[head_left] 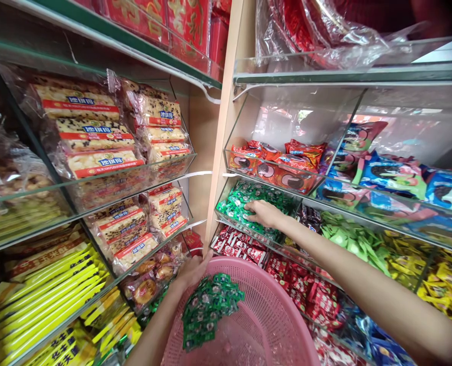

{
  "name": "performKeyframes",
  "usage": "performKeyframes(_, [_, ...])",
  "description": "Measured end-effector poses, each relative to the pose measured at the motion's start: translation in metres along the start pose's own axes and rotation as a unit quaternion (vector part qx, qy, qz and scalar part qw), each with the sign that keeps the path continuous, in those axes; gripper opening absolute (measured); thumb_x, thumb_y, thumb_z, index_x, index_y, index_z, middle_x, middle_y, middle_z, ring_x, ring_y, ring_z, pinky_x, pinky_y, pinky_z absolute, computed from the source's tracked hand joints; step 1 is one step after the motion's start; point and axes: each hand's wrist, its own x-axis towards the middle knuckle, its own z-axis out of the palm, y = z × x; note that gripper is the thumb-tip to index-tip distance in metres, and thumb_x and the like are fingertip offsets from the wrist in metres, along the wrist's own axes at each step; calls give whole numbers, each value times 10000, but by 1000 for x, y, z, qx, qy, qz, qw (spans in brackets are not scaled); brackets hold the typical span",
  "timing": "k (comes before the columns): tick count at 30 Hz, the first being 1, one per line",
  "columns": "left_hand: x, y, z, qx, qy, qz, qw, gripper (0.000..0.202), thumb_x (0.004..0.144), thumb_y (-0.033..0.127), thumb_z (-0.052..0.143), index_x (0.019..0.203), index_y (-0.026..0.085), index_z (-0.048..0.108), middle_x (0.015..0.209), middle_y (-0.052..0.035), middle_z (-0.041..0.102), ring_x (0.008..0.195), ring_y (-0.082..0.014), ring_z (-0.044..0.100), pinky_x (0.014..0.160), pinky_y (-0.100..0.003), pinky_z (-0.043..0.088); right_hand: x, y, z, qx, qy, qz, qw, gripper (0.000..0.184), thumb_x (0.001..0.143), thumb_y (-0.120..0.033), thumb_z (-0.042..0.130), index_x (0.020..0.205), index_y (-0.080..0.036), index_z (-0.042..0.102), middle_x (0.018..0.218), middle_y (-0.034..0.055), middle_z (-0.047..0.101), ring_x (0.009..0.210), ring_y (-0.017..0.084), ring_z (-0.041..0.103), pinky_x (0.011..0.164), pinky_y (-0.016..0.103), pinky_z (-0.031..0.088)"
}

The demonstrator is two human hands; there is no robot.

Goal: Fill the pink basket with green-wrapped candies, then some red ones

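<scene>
My right hand (pixel 263 212) reaches into a glass bin of small green wrapped candies (pixel 245 195), palm down, with its fingers curled into the pile. My left hand (pixel 194 269) grips the far rim of a pink plastic basket (pixel 271 310) held low in front of me. A heap of the same green candies (pixel 208 307) lies in the basket against its left side.
Glass-fronted shelves surround me. Bars in clear wrappers (pixel 92 129) and yellow packs (pixel 54 290) fill the left shelves. Red packets (pixel 283 160), blue packets (pixel 393 175), light green candies (pixel 348 236) and red candies (pixel 305 284) fill bins on the right. A wooden post (pixel 226 101) divides the units.
</scene>
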Motion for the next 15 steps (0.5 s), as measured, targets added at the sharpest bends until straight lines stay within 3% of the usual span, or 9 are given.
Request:
performKeyframes(8, [-2,2,-1,-6,-4,1,1000,680,793,689,246,660,162,653,762,-128,686,838,-277,624,734,-322,409,-4,-3,-1,-23,-1,16,1000,180,835,-308,540,978,-211,589,1038,84,620,949,215,590,687,253,380])
performKeyframes(15, [-7,9,-5,23,-12,-8,1000,739,791,706,185,685,151,661,746,-135,675,796,-279,622,692,-326,404,-1,-7,4,18,4,34,999,128,814,-252,565,921,-188,593,940,73,627,873,187,607,684,233,393])
